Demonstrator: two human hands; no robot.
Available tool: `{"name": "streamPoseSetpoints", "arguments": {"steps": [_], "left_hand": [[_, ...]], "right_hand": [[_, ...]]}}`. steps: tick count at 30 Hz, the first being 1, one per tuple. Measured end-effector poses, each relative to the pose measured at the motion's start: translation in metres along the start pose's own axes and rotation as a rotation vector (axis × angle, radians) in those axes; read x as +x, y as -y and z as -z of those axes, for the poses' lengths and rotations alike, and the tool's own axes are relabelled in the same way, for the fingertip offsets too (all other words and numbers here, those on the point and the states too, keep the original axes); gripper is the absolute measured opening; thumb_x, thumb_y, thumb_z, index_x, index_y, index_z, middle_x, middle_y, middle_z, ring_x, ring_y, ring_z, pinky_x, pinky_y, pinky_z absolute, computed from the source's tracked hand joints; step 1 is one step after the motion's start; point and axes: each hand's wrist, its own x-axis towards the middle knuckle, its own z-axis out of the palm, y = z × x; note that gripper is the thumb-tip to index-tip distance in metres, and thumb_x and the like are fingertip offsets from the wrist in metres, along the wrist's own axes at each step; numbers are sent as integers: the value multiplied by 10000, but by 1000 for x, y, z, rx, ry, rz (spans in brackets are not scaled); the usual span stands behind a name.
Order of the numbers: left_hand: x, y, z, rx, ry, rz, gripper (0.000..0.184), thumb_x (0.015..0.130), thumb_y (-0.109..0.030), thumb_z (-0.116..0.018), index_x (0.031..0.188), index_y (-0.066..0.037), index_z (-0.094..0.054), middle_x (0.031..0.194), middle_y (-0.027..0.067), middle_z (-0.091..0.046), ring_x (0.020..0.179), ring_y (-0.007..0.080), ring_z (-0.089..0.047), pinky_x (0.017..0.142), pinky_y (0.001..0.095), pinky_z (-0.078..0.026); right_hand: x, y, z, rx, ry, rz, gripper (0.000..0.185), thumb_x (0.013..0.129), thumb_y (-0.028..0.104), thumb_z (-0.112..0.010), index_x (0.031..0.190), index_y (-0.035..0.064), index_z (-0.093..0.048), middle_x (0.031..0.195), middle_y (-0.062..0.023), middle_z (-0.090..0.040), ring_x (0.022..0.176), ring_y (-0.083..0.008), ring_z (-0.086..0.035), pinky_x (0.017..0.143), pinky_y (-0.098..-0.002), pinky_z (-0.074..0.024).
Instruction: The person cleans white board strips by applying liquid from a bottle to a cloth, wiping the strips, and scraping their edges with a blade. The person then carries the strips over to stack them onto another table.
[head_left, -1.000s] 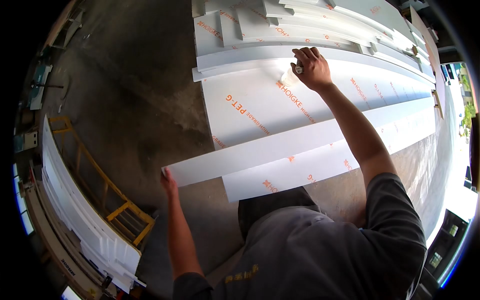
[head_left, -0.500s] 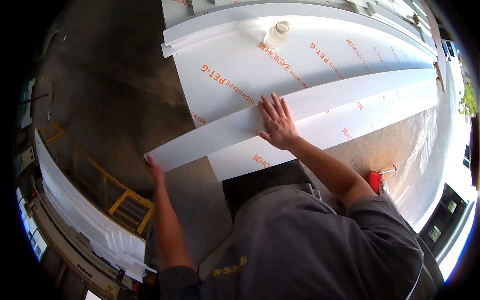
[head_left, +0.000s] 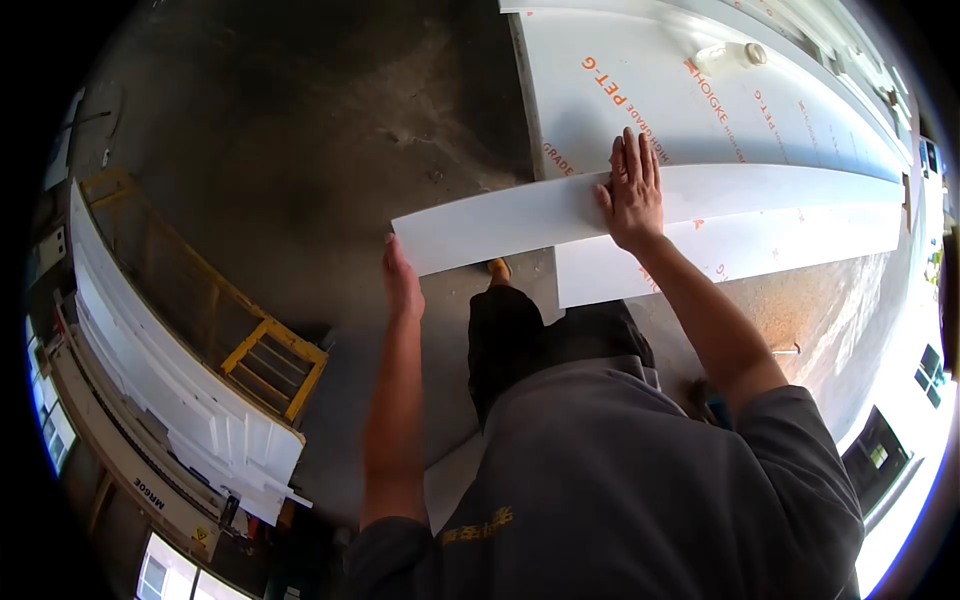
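A long, narrow white board [head_left: 500,217] lies across a white sheet with orange print [head_left: 640,268], its left end sticking out past the sheet's edge. At that free end, my left hand [head_left: 402,283] is closed along the short edge; some of its fingers are hidden. My right hand [head_left: 634,195] rests flat on the board's upper face, fingers stretched out and reaching over the far edge.
Farther back on the sheet is a clear bottle [head_left: 728,58]. More white boards [head_left: 840,60] are stacked beyond it. To the left, a yellow metal frame [head_left: 270,365] stands beside leaning white panels [head_left: 200,400] and a machine marked MRGOE [head_left: 150,492]. My foot [head_left: 499,268] shows below the overhang.
The view has swung left, so board, sheet and bottle appear farther right. Both hands remain at the board, the left at its end and the right flat on top. My foot has come into sight.
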Motion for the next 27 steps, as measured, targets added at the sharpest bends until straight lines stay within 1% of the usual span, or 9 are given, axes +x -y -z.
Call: {"name": "streamPoseSetpoints", "arguments": {"steps": [2, 6, 9, 12, 14, 17, 19, 25, 27], "left_hand": [[-12, -7, 20, -213, 304, 93, 650, 1107, -522, -345, 1461, 3, -492, 1474, 137, -545, 1339, 250, -517, 1142, 432, -387], [-20, 16, 49, -459, 417, 206, 731, 1101, -566, -280, 1452, 43, -483, 1451, 180, -550, 1315, 271, -532, 1149, 444, -394], [-24, 15, 53, -578, 344, 280, 751, 1088, -585, -294, 1457, 40, -488, 1421, 145, -560, 1231, 242, -544, 1143, 420, -393], [-14, 23, 60, -553, 514, 272, 758, 1086, -588, -281, 1456, 36, -500, 1398, 148, -577, 1236, 234, -541, 1138, 402, -394], [-11, 22, 62, -531, 519, 278, 763, 1084, -592, -273, 1452, 36, -503, 1393, 145, -581, 1236, 231, -542, 1129, 400, -398], [-11, 13, 63, -468, 539, 285, 769, 1082, -598, -252, 1447, 29, -509, 1384, 133, -587, 1233, 225, -541, 1107, 397, -397], [-8, 16, 66, -454, 580, 269, 776, 1082, -603, -235, 1442, 24, -517, 1387, 129, -584, 1236, 227, -537, 1110, 398, -386], [-3, 5, 72, -348, 633, 263, 782, 1081, -585, -190, 1423, 23, -543, 1367, 119, -604, 1263, 225, -527, 1114, 398, -377], [-4, 4, 73, -320, 629, 263, 766, 1087, -557, -173, 1429, 18, -545, 1380, 117, -605, 1274, 224, -527, 1116, 391, -374]], "right_hand": [[12, 100, -5, 136, 76, 146, 821, 997, 438, -577, 1601, -25, -270, 1690, -208, -211, 1577, -395, -150, 1290, -493, -128], [44, 272, -18, 146, 217, 437, 767, 1030, 485, -502, 1585, -13, -320, 1700, -159, -227, 1587, -335, -156, 1296, -451, -129], [44, 266, -24, 147, 187, 505, 770, 1029, 482, -510, 1586, -15, -320, 1696, -165, -235, 1586, -336, -162, 1297, -448, -141], [34, 153, -6, -187, 198, 86, 768, 1036, 408, -520, 1607, -33, -257, 1695, -220, -195, 1586, -388, -130, 1301, -482, -125], [18, 78, -49, -86, -111, -3, 740, 1031, 336, -515, 1600, -55, -250, 1685, -246, -201, 1564, -458, -131, 1295, -489, -139], [38, 214, -20, -146, 121, 101, 713, 1060, 413, -461, 1597, -25, -289, 1704, -197, -181, 1585, -378, -137, 1304, -461, -110], [40, 288, -26, 64, 170, 391, 722, 1035, 417, -512, 1586, -10, -322, 1695, -177, -228, 1581, -364, -168, 1299, -457, -124], [-36, 159, -13, -105, 226, 273, 801, 968, 433, -622, 1565, -27, -352, 1681, -198, -254, 1572, -397, -189, 1290, -483, -154], [-30, 180, -14, -85, 220, 234, 806, 966, 438, -625, 1563, -31, -353, 1677, -207, -257, 1569, -407, -189, 1289, -490, -154]]}}
